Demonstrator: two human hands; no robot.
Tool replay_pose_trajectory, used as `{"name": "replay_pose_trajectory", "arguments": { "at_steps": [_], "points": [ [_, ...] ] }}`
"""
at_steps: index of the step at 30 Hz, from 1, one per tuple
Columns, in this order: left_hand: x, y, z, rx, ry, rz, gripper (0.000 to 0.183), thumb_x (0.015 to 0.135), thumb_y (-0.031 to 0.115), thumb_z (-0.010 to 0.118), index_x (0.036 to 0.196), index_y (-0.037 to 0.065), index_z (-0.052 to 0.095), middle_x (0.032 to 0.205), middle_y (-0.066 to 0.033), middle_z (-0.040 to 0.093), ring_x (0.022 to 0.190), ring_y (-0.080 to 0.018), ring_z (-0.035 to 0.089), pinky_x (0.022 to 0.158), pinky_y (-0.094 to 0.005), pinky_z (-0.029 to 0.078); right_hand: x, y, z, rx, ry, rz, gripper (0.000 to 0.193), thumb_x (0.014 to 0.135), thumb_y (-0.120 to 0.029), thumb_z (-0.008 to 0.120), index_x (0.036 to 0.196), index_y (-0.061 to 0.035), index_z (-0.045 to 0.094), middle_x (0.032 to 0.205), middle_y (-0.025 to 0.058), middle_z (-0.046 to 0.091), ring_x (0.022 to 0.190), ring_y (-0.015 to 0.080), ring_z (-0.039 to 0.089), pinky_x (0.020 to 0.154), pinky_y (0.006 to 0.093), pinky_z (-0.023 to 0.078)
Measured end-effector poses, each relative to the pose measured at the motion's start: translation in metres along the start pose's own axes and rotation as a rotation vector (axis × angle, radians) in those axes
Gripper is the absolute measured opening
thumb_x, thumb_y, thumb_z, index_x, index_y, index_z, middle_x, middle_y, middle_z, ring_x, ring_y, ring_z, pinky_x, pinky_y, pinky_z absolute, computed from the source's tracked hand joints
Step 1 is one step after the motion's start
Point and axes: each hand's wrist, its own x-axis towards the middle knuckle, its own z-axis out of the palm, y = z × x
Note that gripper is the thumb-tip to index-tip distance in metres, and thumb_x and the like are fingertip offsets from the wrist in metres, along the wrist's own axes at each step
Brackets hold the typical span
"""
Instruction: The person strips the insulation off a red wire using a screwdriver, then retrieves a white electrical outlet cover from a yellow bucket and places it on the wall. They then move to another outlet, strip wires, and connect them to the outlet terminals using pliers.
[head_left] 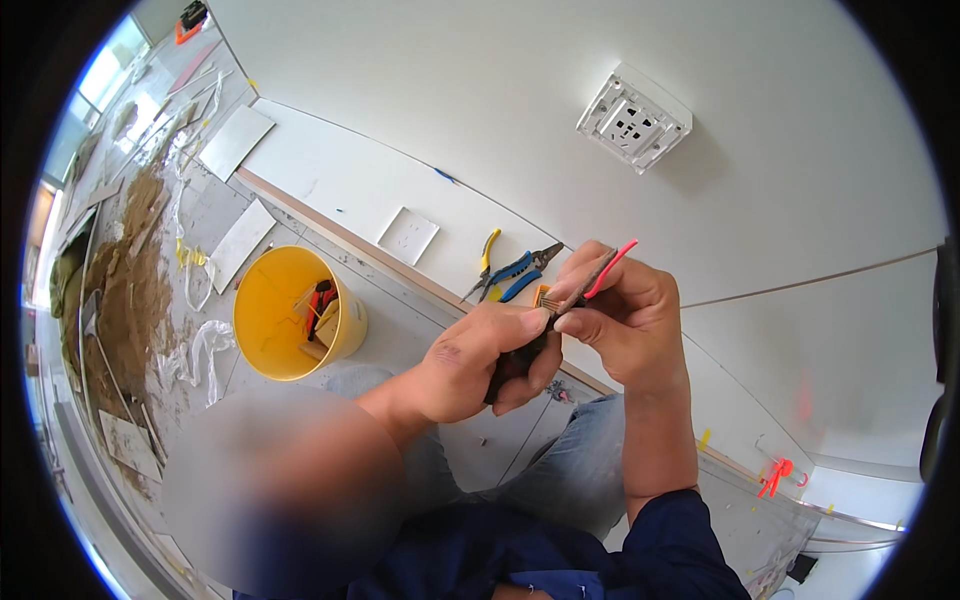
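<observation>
My left hand (485,350) is closed round a small dark object, mostly hidden by the fingers. At its upper end is an orange piece (543,296) with fine ridges or thin strands. My right hand (630,310) meets the left, its thumb and fingers pinching a slim grey-brown strip and a thin red length (612,268) that looks like wire. The exact kind of the dark object cannot be made out. Just beyond my hands, blue-handled pliers (525,272) and a yellow-handled tool (488,250) lie on the white ledge (335,170).
A white wall socket (632,122) without its cover is on the wall above. A square white plate (408,236) lies on the ledge. At left stands a yellow bucket (262,320) holding tools; beyond are loose tiles (240,245) and a sand heap (130,270).
</observation>
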Motion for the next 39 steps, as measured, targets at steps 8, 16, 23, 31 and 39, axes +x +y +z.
{"name": "replay_pose_trajectory", "arguments": {
  "at_steps": [8, 16, 23, 31, 39],
  "points": [
    [0.014, -0.018, 0.017, 0.599, 0.479, 0.382, 0.043, 0.109, 0.034, 0.049, 0.077, 0.005, 0.055, 0.065, -0.0010, 0.048, 0.058, -0.0092, 0.046, 0.056, -0.0282, 0.039, 0.000, -0.006, -0.004, -0.113, 0.088, 0.047, 0.015, 0.088, 0.010, 0.074, 0.093, 0.0015, 0.063, 0.095, 0.0097, 0.064, 0.086, 0.0131, 0.062, 0.081, 0.0280, 0.053],
    [0.004, -0.007, -0.001, -0.287, -0.088, -0.194, 0.059, 0.101, 0.051, 0.035, 0.067, 0.005, 0.050, 0.058, -0.0067, 0.051, 0.049, -0.0121, 0.040, 0.050, -0.0260, 0.034, 0.004, -0.009, -0.002, 0.050, -0.102, 0.085, 0.007, 0.093, 0.007, 0.069, 0.096, 0.0040, 0.063, 0.099, 0.0093, 0.066, 0.086, 0.0115, 0.061, 0.078, 0.0262, 0.053],
    [0.008, -0.009, 0.017, 0.721, 0.408, 0.340, 0.030, 0.099, 0.029, 0.055, 0.104, -0.001, 0.058, 0.073, -0.0022, 0.053, 0.067, -0.0078, 0.046, 0.060, -0.0236, 0.035, 0.002, -0.008, -0.011, -0.048, 0.082, 0.000, 0.009, 0.093, 0.002, 0.072, 0.098, 0.0026, 0.065, 0.102, 0.0090, 0.065, 0.084, 0.0097, 0.060, 0.076, 0.0236, 0.051],
    [0.005, -0.005, 0.008, 0.004, 0.151, 0.030, 0.047, 0.101, 0.044, 0.047, 0.084, 0.001, 0.055, 0.060, -0.0021, 0.043, 0.050, -0.0110, 0.033, 0.049, -0.0273, 0.026, 0.003, -0.011, -0.005, 0.027, 0.081, 0.031, 0.012, 0.092, 0.003, 0.073, 0.103, 0.0022, 0.068, 0.100, 0.0083, 0.069, 0.090, 0.0104, 0.065, 0.082, 0.0258, 0.055],
    [0.013, -0.008, 0.024, 0.760, 0.548, 0.366, 0.025, 0.104, 0.024, 0.059, 0.098, 0.000, 0.060, 0.064, -0.0026, 0.050, 0.055, -0.0124, 0.043, 0.054, -0.0285, 0.036, 0.003, -0.017, -0.004, -0.264, 0.204, -0.010, 0.009, 0.091, 0.003, 0.076, 0.095, 0.0025, 0.068, 0.090, 0.0055, 0.069, 0.083, 0.0076, 0.061, 0.074, 0.0233, 0.051]
  ]
}}
